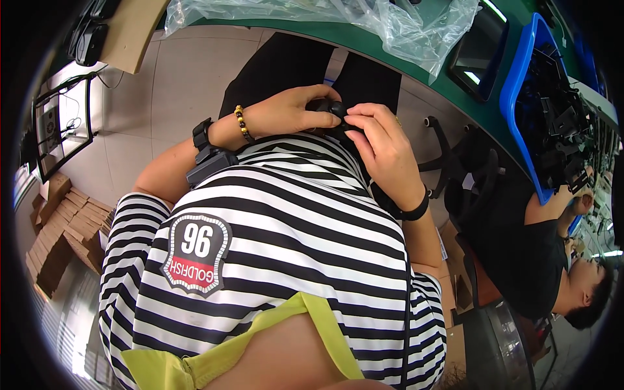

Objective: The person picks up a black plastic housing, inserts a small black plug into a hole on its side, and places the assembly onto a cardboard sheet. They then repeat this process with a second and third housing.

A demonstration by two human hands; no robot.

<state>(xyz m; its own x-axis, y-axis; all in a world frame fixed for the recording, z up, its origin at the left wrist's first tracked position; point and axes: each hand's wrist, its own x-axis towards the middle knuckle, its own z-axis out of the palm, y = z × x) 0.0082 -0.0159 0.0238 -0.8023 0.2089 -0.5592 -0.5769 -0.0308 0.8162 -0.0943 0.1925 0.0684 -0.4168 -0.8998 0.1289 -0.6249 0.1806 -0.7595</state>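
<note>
Close in front of my belly, both hands meet at a small black part (337, 109) with a rounded top. My left hand (307, 107) is curled round it, the thumb pressed along its near side. From the right, my right hand (382, 140) pinches at the same part with thumb and fingertips. Most of the part is covered by my fingers, so its exact kind cannot be made out. Below it are my dark trousers (279, 71).
Ahead stands a green-topped table (481, 117) with clear plastic bags (422, 32) and a dark flat screen-like device (480, 49). A blue bin (513, 107) of black parts is at the right. Another person (526, 260) sits there, near an office chair. Flattened cardboard (71, 224) lies left.
</note>
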